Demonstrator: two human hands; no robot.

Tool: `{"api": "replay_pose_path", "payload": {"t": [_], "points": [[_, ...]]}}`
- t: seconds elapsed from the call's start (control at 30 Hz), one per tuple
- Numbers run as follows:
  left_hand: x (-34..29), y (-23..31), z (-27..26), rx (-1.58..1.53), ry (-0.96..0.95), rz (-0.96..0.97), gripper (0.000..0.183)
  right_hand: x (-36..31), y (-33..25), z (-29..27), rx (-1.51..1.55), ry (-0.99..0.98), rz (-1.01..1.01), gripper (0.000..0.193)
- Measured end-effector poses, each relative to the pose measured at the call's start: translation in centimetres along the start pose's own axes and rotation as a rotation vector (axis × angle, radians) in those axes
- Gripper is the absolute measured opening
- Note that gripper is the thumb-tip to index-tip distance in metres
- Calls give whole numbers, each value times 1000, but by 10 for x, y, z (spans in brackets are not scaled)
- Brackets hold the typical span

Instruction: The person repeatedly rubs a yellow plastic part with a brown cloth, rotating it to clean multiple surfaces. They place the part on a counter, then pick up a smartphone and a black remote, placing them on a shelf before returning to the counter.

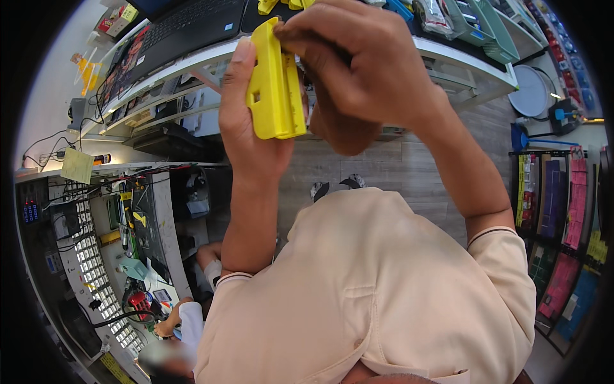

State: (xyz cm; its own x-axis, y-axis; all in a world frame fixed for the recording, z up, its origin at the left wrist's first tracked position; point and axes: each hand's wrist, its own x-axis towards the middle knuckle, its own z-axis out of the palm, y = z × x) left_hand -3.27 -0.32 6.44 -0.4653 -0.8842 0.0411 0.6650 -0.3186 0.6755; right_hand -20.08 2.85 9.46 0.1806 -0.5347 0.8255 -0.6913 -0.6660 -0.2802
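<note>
Yellow hard-plastic rectangular housing (pixel 270 83) is grasped in left grip (pixel 244 133), thumb along its left side, raised by the near edge of the white-edged desk (pixel 460 62); right grip (pixel 368 70) curls at its far end, cannot tell if pinching; probably light, stiff, slightly slippery; hold by long sides.

Red digits glow in rows on a black device (pixel 31 210) at the far left, too small to read surely. A yellow label (pixel 130 13) with tiny dark print sits on the box at the upper left. The laptop (pixel 185 35) carries a small blue-and-white sticker (pixel 228 27) beside its keyboard, its print illegible. On the right-hand rack, pink labels (pixel 577 198) and yellow labels (pixel 598 247) bear lettering too fine to make out.
</note>
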Motion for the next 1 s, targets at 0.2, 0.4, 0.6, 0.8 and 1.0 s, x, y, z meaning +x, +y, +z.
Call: {"api": "replay_pose_path", "payload": {"t": [0.2,0.4,0.6,0.8,1.0], "points": [[-2,-3,4,40,87,89,40,3,-6,2,42,1,-3,13],[-8,0,5,3,59,37,37,-9,-19,-3,72,-45,38,15],[-5,0,1,33,-26,61,38,-13,-28,-1,119,-49,75,14],[-7,-1,4,20,141,23,46,-18,-29,1,133,-46,87,16],[-4,1,3,14,69,39,47,-10,-23,5,128,-7,46,18]]}}
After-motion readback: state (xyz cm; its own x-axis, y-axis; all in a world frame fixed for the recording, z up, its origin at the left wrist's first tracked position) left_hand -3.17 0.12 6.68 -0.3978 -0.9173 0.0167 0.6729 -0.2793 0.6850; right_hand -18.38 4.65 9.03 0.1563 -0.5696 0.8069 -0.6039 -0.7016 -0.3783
